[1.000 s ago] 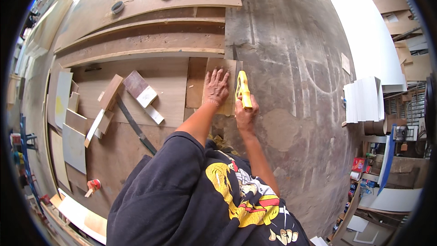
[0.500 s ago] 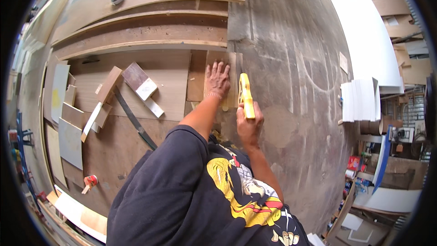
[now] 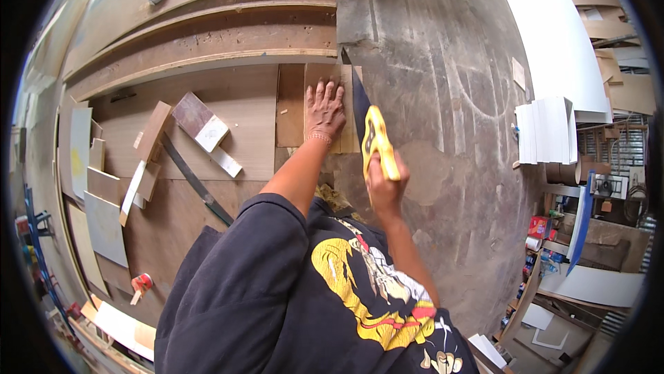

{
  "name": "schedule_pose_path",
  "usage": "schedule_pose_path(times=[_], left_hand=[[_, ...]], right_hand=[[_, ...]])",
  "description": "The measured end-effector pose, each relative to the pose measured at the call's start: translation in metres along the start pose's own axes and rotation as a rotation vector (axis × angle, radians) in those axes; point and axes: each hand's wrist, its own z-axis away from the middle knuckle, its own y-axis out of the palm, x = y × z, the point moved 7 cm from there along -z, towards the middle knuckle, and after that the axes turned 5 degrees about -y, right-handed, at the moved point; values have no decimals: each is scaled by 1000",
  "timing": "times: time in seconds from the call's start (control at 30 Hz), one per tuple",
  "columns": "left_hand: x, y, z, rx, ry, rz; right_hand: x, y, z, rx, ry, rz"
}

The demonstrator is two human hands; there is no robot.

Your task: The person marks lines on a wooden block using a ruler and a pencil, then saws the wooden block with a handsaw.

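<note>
My right hand is closed round the yellow handle of a handsaw. Its dark blade slants up and away from the handle, along the right side of a small wooden board. On that board my left hand lies flat, palm down, with its fingers stretched out. A browner panel shows just left of the board. Whether the saw teeth sit in the wood cannot be made out.
Wooden offcuts and a two-toned block lie at the left, near a dark curved strip. Long planks stretch across the far side. A red can stands lower left; white panels are stacked at the right.
The saw handle has come a little nearer to me and tilted, and more of the blade shows. My left hand stays flat on the board while the whole view has shifted slightly.
</note>
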Motion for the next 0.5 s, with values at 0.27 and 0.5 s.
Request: schedule_pose_path(times=[0.27, 0.5], left_hand=[[0, 1, -2, -83, -6, 14], [7, 1, -11, -147, 103, -2]], right_hand=[[-19, 31, -46, -105, 157, -272], [-20, 36, -45, -92, 176, -280]])
